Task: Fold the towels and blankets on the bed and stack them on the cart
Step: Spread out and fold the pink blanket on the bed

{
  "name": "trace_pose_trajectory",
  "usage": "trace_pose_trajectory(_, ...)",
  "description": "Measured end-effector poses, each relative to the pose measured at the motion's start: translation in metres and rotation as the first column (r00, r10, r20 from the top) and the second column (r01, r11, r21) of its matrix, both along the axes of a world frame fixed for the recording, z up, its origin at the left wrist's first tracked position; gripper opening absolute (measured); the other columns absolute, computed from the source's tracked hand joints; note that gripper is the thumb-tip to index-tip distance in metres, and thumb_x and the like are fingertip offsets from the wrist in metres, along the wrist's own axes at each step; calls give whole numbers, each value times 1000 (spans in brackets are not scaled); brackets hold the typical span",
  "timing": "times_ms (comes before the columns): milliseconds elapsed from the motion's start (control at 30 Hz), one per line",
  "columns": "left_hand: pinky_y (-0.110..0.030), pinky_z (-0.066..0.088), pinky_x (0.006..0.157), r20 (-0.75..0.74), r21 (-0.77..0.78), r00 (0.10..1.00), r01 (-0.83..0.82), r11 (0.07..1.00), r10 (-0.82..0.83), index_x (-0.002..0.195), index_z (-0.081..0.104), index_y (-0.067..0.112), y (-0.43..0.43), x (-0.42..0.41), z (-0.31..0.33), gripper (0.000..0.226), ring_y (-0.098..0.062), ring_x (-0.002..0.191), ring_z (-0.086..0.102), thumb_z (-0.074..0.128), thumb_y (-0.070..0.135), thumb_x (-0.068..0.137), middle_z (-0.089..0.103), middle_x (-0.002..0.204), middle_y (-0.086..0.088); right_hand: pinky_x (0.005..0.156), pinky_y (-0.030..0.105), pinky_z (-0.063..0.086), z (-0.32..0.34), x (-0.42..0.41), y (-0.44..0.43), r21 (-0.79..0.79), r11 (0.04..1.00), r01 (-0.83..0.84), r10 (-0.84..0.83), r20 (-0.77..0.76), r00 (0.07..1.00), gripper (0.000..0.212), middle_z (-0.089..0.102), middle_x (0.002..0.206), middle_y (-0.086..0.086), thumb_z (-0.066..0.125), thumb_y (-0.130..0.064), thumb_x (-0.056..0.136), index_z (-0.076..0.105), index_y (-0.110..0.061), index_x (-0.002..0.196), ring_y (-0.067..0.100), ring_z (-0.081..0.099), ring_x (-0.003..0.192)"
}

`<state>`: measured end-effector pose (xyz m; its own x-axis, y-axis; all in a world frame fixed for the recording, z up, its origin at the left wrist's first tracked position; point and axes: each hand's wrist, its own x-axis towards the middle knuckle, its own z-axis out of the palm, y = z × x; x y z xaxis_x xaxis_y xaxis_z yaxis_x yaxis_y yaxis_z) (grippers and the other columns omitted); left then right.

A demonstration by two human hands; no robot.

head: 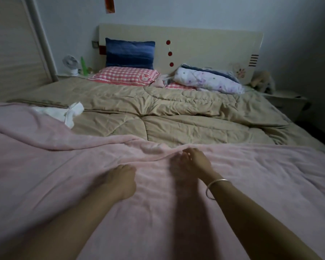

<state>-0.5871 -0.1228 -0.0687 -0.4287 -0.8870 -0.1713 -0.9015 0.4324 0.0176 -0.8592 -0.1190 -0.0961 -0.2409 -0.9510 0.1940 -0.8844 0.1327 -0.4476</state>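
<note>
Under right hand (194,163), pink blanket (261,184)

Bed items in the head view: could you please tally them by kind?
Pillows: 3 (blue pillow, checked pillow, second checked pillow, partly hidden)
Blankets: 3 (pink blanket, beige quilt, floral quilt)
Towels: 1 (white towel)
Total: 7

One pink blanket (251,175) is counted near, one tan quilt (176,109) beyond, one white towel (64,111) at left. Far off, one blue pillow (129,53), two red-checked pillows (124,75) and one floral quilt (208,79) are counted.
</note>
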Motion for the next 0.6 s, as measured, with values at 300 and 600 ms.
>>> trace_pose_trajectory(300,-35,38,103,-303,-193,948,43,980,-101,128,54,18,-138,-70,-8,34,-20,125,48,41,26,98,54,135,0,67,36,44,-36,-50,-79,-180,956,233,-255,-112,960,42,67,86,8,39,-38,97,66,-12,77,31,59,91)
trace_pose_trajectory(600,-31,53,72,-199,97,980,25,995,-5,79,75,18,-212,-77,-15,16,-16,77,66,61,22,85,71,74,4,69,34,44,-34,-61,-84,-182,980,78,-115,-205,972,25,67,94,-2,53,-44,90,68,-25,92,22,57,97)
